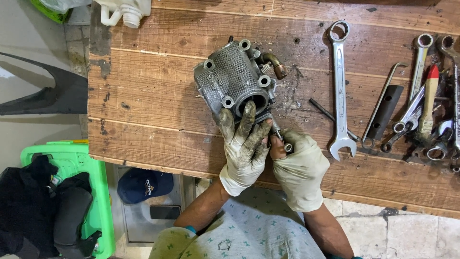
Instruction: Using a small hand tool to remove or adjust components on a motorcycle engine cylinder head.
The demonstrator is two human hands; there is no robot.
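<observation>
the grey metal engine part (235, 79) lies on the wooden worktop (158, 100). the gloved left hand (244, 144) rests on its near edge, fingers spread and released. the gloved right hand (298, 165) has its fingers clenched around a small metal tool (280, 136) touching the part. a long wrench (340, 88) lies to the right.

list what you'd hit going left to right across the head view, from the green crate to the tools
green crate → dark cap → metal engine part → left hand → right hand → long spanner → red-tipped brush
</observation>
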